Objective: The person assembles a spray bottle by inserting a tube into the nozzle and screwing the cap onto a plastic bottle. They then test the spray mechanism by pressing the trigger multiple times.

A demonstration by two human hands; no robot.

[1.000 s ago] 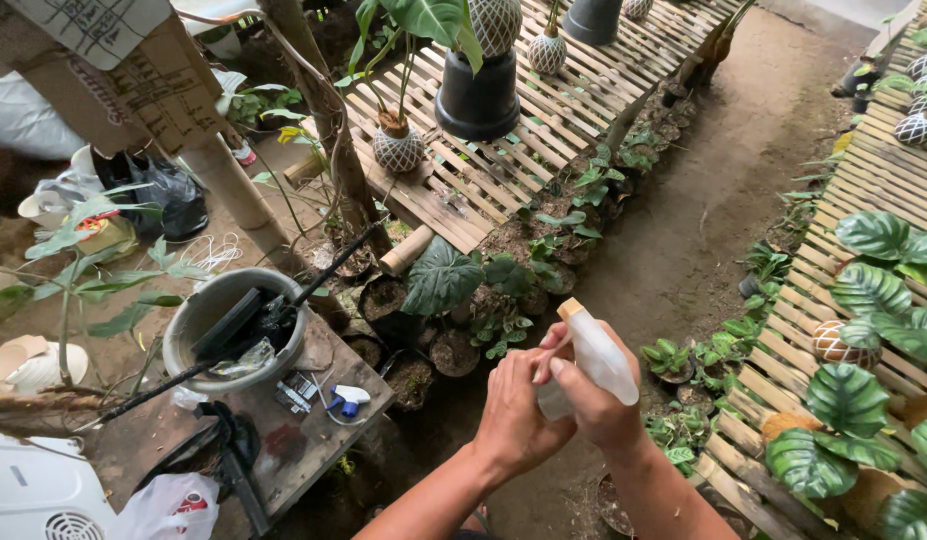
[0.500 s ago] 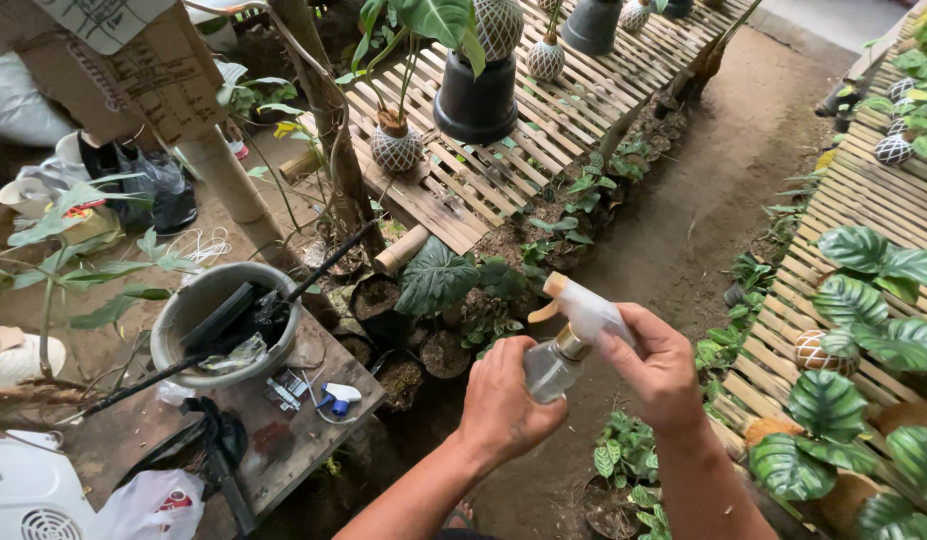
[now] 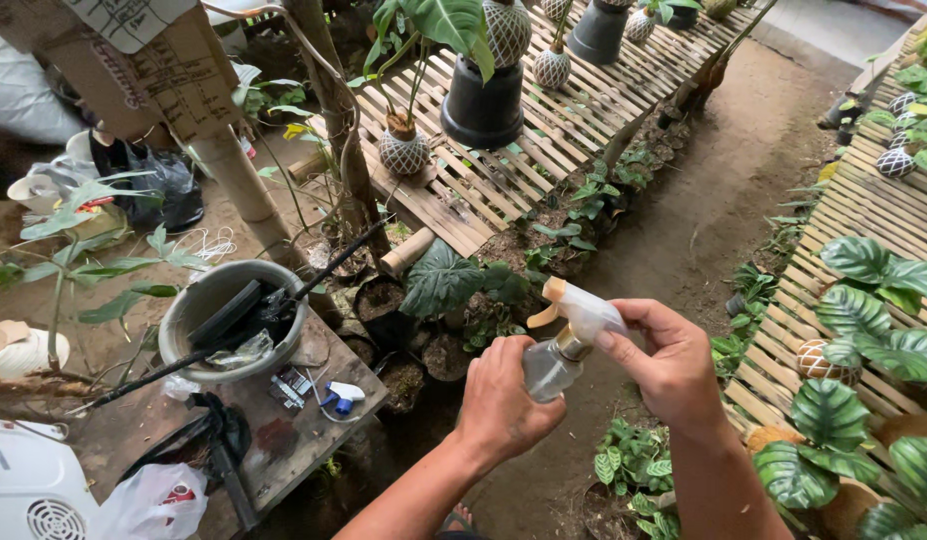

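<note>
Slatted bamboo bench [image 3: 543, 150] runs from centre to upper right; a second slatted bench [image 3: 883, 225] lines the right edge. Packed dirt path [image 3: 703, 210] between them.

On the first bench: large black pot [image 3: 481, 105] with a broad-leaved plant, flanked by small round patterned pots [image 3: 403, 152]. Right bench carries plants with big veined green leaves [image 3: 868, 320] and more patterned pots.

Lower left: rough wooden table [image 3: 293, 440]. On it a grey bucket [image 3: 198, 300] holding dark tools, a long thin rod laid across it. Beside the bucket, a small blue-and-white sprayer head [image 3: 341, 393] and bits of clutter. White plastic bag [image 3: 148, 505] at the table's near corner; white vented appliance [image 3: 28, 490] bottom left.

Under the bench edge: low potted plants, one with a large dark leaf [image 3: 438, 282].

Centre foreground, over the path: small clear spray bottle [image 3: 551, 368], held tilted in the air between both hands. Left hand [image 3: 503, 405] wrapped closed round the bottle's body from below. Right hand [image 3: 668, 365] closed on the white trigger head [image 3: 588, 312], fingers curled over its top, thumb against the side. Orange-tan nozzle tip [image 3: 551, 292] points up-left. Head sits at the bottle's neck; whether seated tight, cannot tell.
</note>
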